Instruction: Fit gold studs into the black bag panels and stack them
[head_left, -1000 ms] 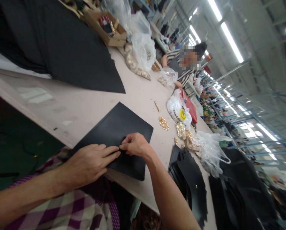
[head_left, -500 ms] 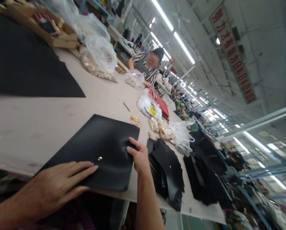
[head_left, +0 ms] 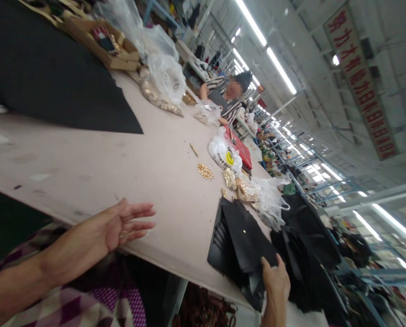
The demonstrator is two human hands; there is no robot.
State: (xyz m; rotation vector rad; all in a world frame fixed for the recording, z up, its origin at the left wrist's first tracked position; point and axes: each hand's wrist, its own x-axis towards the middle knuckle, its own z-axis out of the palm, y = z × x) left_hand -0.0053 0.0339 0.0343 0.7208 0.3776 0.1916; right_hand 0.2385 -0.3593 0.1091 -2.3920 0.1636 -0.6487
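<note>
My left hand (head_left: 124,225) is held over the near edge of the table with its fingers stretched and slightly apart. A small ring-like spot shows near its palm, too small to make out. At the right, my right hand (head_left: 276,279) pinches the near edge of a black leather panel (head_left: 248,238) between thumb and fingers. A small gold fitting (head_left: 244,231) sits on that panel. It lies on a fanned stack of similar black panels (head_left: 218,245).
On the table (head_left: 162,181) lie gold chain pieces (head_left: 205,171), plastic bags (head_left: 225,152) and another black stack (head_left: 291,254). A large black sheet (head_left: 70,86) and a cardboard tray (head_left: 121,61) are at the left. A person (head_left: 228,97) sits across the table.
The black panel that lay before me under both hands is gone from that spot. My right hand has moved right to the stack, gripping a panel there. My left hand has lifted and opened.
</note>
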